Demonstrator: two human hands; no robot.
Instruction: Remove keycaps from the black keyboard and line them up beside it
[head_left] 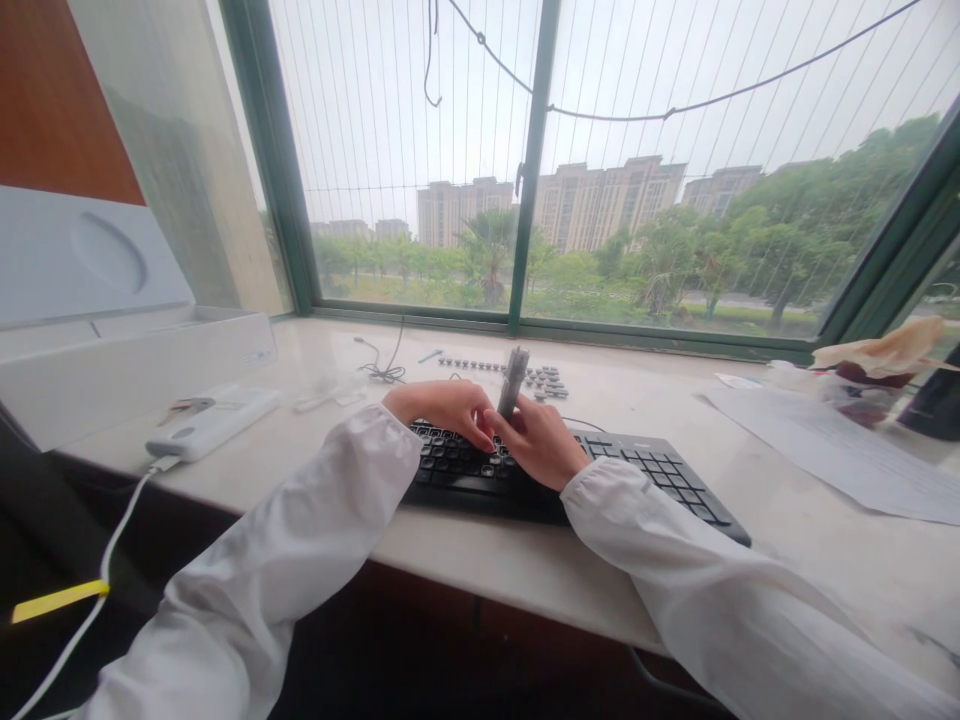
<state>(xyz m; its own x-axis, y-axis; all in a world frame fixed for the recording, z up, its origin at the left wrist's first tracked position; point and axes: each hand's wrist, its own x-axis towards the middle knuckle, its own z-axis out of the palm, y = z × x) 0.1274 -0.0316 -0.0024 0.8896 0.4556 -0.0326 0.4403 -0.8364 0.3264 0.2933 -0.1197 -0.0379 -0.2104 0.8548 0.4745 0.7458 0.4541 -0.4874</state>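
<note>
A black keyboard (660,468) lies on the white counter with many of its keycaps off, leaving bare key sockets. My right hand (546,440) is closed around a grey, brush-like tool (513,382) that stands upright with its rough end on top. The lower end of this tool is hidden by my fingers. Over the keyboard's middle, my left hand (451,408) points its fingers down close to my right thumb, fingertips drawn together. Whatever they pinch, if anything, is too small to make out. Behind the keyboard, loose keycaps (551,381) stand in rows.
On the left are a white power strip (225,425) with keys on it and an open white box (135,370). A thin cable (384,374) lies coiled near the window. Paper sheets (832,450) and a plastic bag (847,390) are at the right.
</note>
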